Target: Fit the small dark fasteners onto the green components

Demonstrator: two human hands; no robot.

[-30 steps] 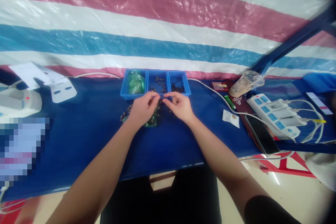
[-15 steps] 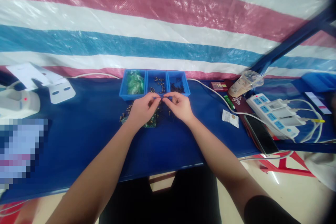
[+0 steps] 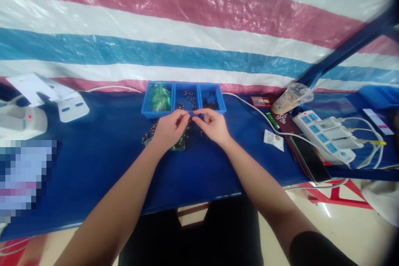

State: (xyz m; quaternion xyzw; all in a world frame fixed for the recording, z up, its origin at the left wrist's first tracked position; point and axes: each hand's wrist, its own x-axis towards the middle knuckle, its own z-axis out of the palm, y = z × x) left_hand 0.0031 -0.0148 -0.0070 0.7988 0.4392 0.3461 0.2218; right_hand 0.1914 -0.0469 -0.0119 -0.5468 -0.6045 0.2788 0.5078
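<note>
My left hand point(image 3: 172, 128) is closed in a pinch, with thumb and forefinger together; whatever it holds is too small to name. Close beside it, my right hand point(image 3: 213, 125) curls with its thumb and forefinger drawn together, and any small piece between them cannot be made out. Below and behind my hands lies a pile of small metal parts point(image 3: 146, 138) on a greenish plastic bag point(image 3: 179, 147). Just beyond the fingertips stand three joined blue bins: the left bin point(image 3: 145, 108) has a green plastic bag point(image 3: 160, 97), the middle bin point(image 3: 177, 89) brassy parts, the right bin point(image 3: 222, 102) dark screw-like parts.
To the right are a power strip point(image 3: 324, 137) with plugs and cables, a phone point(image 3: 310, 160), a plastic cup point(image 3: 288, 99) and a white packet point(image 3: 273, 140). On the left stand a white bracket point(image 3: 73, 108) and a white device point(image 3: 23, 122).
The left fingertips have shifted slightly left, so the gap between the two hands is a little wider. The right hand has barely moved.
</note>
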